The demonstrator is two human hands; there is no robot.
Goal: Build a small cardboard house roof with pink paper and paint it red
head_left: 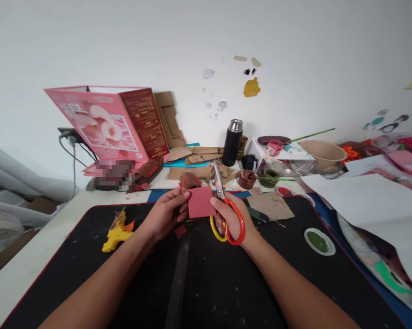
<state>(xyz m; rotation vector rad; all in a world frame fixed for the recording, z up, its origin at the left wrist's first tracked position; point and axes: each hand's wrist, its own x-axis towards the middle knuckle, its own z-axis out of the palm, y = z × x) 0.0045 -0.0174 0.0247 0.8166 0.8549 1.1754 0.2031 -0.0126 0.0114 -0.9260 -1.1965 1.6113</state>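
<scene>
"Forearms (99,283) nearest, over the black mat (212,292). Fingers?"

"The left hand (168,211) pinches the raised red piece (199,203); the right hand (239,220) pinches its right edge, scissors (219,183) in the same grip."

"Progress?"

"Straight-edged, one scrap (180,231) below; whether cutting is finished, I can't tell."

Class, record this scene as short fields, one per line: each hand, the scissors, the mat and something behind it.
Left hand: grips the red square by its left edge
Right hand: holds scissors and touches the square's right edge
Scissors: orange and yellow handles, blades pointing away from the person
Black mat: yellow glue gun at left, dish with green contents at right
Behind mat: black bottle, upright
</scene>
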